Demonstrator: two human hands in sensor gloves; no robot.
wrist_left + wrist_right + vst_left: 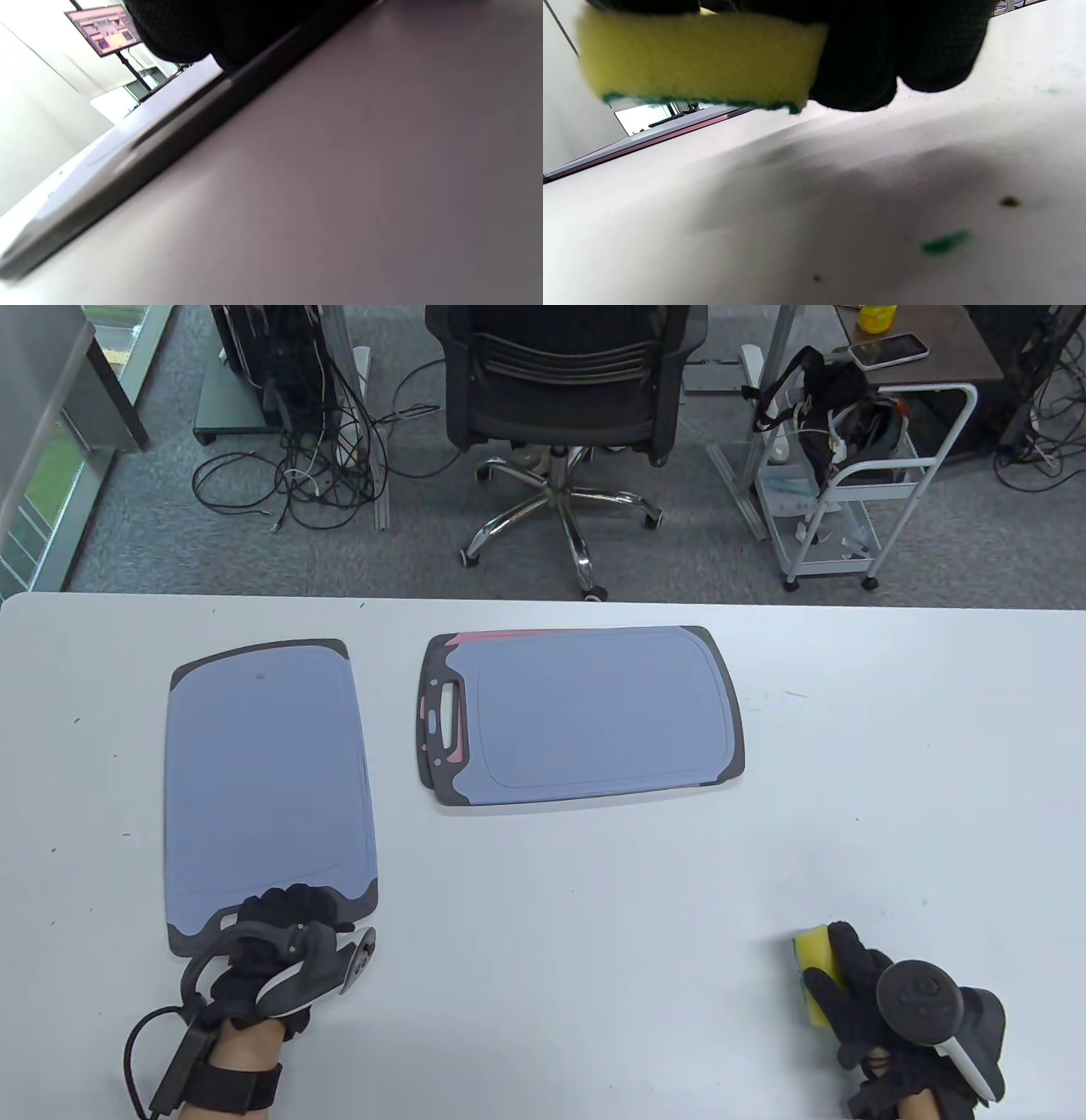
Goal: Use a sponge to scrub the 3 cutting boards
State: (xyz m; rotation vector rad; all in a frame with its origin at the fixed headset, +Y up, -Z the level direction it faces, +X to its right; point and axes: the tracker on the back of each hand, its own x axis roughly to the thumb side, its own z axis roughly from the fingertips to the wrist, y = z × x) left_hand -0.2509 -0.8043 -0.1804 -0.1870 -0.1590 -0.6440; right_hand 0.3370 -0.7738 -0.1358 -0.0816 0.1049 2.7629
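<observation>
Right hand (pixel 857 993) is gripping the yellow sponge (pixel 816 976) just above the table (pixel 594 899), near its front right. Left hand (pixel 276 946) is resting on the left cutting board's (pixel 267 780) near end; grasp unclear. Two stacked boards (pixel 585 717) are lying at centre.

You see a white worktop (pixel 594 899) carrying a pale blue-grey cutting board (pixel 267 780) with dark grey ends, and a second blue-grey board (pixel 585 717) whose edge shows a strip of pink, perhaps from another board beneath it. Your right hand (pixel 882 1010) wears a black glove against a yellow sponge (pixel 813 959) with a green underside, and your left hand (pixel 271 950) is gloved in black too. In the right wrist view the worktop bears a green smear (pixel 944 242) and a small brown speck (pixel 1009 201).
</observation>
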